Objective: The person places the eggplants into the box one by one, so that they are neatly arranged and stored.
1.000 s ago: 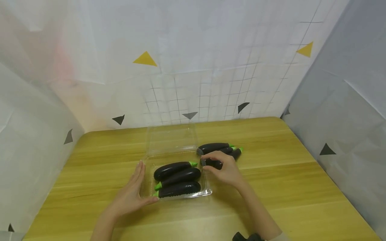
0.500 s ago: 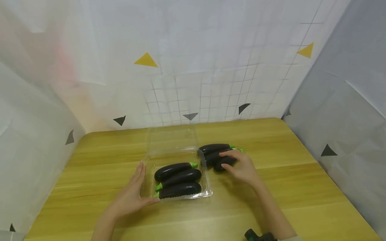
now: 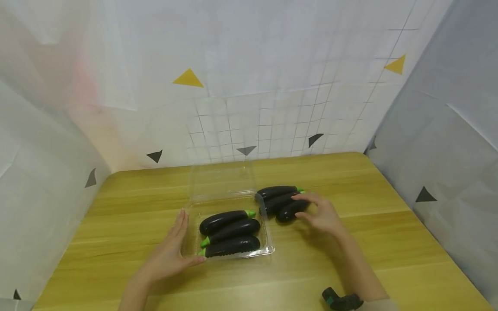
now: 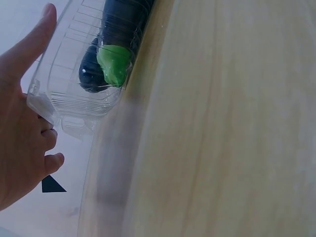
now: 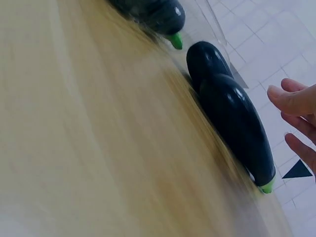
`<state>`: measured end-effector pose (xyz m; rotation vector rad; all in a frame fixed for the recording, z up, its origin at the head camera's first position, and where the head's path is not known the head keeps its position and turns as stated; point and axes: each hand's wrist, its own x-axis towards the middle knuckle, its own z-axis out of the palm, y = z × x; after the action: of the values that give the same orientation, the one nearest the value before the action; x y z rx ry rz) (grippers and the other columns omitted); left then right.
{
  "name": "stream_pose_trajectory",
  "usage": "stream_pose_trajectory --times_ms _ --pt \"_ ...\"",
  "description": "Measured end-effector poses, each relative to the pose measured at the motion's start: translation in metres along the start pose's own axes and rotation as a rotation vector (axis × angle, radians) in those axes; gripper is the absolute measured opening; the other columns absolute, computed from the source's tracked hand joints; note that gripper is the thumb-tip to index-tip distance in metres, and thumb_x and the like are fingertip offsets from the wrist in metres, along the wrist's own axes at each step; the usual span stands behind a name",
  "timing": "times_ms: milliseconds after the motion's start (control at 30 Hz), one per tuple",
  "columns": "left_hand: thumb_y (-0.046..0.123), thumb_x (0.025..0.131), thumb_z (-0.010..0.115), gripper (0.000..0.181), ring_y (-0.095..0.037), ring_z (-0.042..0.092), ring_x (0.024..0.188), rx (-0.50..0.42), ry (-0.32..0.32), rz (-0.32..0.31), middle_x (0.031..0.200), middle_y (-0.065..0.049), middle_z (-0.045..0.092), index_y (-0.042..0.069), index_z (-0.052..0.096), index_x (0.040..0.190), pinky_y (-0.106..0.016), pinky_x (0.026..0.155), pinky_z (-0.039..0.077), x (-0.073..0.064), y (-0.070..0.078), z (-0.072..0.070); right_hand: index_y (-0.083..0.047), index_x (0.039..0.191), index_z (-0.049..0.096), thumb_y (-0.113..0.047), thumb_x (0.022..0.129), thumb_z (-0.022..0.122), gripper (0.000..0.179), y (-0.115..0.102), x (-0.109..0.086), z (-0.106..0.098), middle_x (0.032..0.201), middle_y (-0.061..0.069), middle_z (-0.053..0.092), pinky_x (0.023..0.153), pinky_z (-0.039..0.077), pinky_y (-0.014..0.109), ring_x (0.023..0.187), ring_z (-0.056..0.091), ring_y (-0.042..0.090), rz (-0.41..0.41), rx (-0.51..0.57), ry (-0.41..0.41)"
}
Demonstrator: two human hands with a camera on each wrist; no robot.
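Three dark eggplants [image 3: 233, 231] with green stems lie side by side in a clear plastic clamshell box [image 3: 266, 249], its lid [image 3: 222, 179] laid back. My left hand [image 3: 169, 248] rests against the box's left side, fingers extended and thumb at the near-left corner. The left wrist view shows the thumb [image 4: 30, 47] straight along the clear wall. To the right of the box lie three more eggplants [image 3: 276, 204]. My right hand [image 3: 320, 216] hovers at the nearest one [image 3: 292, 211], thumb and forefinger apart near its stem end. A gap shows between fingers and eggplant [image 5: 237, 121] in the right wrist view.
A wooden table [image 3: 241, 283] bears everything. White sheeting [image 3: 272, 56] with grid lines and coloured triangles stands behind it, and grey-white sheets rise on both sides. A black band-like device [image 3: 342, 301] is at the right wrist.
My right hand has moved away from the box to the right, uncovering more of the loose eggplants. The nearest loose one now lies in full beside the others. The left hand stays put.
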<state>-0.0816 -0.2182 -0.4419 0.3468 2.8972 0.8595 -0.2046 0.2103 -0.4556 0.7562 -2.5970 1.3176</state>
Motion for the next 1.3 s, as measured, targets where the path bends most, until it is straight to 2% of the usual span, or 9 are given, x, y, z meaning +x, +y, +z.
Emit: stream_pose_trajectory --times_ms 167,333,533,633,833,1000,1300 --pt "0.073 0.073 0.064 0.125 -0.050 0.011 0.139 -0.003 -0.002 -0.002 0.160 -0.014 -0.010 0.005 -0.002 0.154 -0.065 0.104 0.024 0.000 0.000 0.000 -0.011 0.117 0.069 -0.007 0.073 0.084 0.047 0.007 0.005 -0.004 0.121 0.001 0.066 0.101 0.040 0.051 0.118 0.055 0.029 0.002 -0.014 -0.051" --pt "0.074 0.073 0.062 0.125 -0.049 0.011 0.140 0.006 -0.007 -0.007 0.160 -0.013 -0.011 0.007 -0.003 0.154 -0.066 0.103 0.027 0.000 -0.002 0.003 -0.012 0.114 0.070 -0.008 0.069 0.086 0.047 0.013 0.009 -0.004 0.116 -0.001 0.068 0.100 0.041 0.050 0.114 0.057 0.028 -0.037 -0.071 -0.093" --pt "0.072 0.073 0.064 0.124 -0.046 0.009 0.141 -0.014 0.002 0.008 0.160 -0.012 -0.010 0.006 -0.002 0.154 -0.063 0.105 0.025 0.000 -0.002 0.003 -0.013 0.111 0.071 -0.007 0.065 0.088 0.049 0.023 0.012 -0.002 0.113 -0.001 0.068 0.097 0.043 0.048 0.111 0.058 0.027 -0.084 -0.134 -0.104" --pt "0.072 0.074 0.064 0.124 -0.046 0.009 0.141 -0.014 0.004 0.011 0.160 -0.013 -0.010 0.006 -0.002 0.154 -0.063 0.106 0.025 0.000 -0.001 0.002 -0.013 0.109 0.071 -0.001 0.063 0.087 0.051 0.025 0.012 -0.001 0.112 0.001 0.069 0.096 0.043 0.050 0.110 0.058 0.028 -0.095 -0.145 -0.099" --pt "0.068 0.074 0.067 0.123 -0.047 0.009 0.141 -0.014 0.007 0.015 0.160 -0.015 -0.009 0.005 -0.003 0.154 -0.064 0.105 0.025 0.000 0.001 0.001 -0.011 0.108 0.070 0.010 0.063 0.082 0.052 0.028 0.010 -0.001 0.111 0.005 0.067 0.096 0.043 0.051 0.109 0.058 0.030 -0.068 -0.152 -0.106" --pt "0.068 0.074 0.067 0.123 -0.046 0.008 0.141 -0.015 0.012 0.017 0.160 -0.014 -0.010 0.004 -0.002 0.154 -0.063 0.106 0.024 0.001 0.001 0.000 -0.011 0.109 0.070 0.004 0.065 0.084 0.049 0.028 0.005 0.000 0.112 0.007 0.066 0.097 0.042 0.050 0.110 0.057 0.031 -0.043 -0.169 -0.095" --pt "0.070 0.073 0.066 0.124 -0.044 0.007 0.142 -0.013 0.009 0.011 0.160 -0.014 -0.009 0.005 -0.002 0.154 -0.063 0.106 0.024 0.001 -0.001 0.000 -0.011 0.110 0.070 -0.001 0.067 0.085 0.046 0.029 -0.003 0.005 0.113 0.006 0.067 0.098 0.042 0.049 0.110 0.058 0.030 -0.008 -0.130 -0.054"
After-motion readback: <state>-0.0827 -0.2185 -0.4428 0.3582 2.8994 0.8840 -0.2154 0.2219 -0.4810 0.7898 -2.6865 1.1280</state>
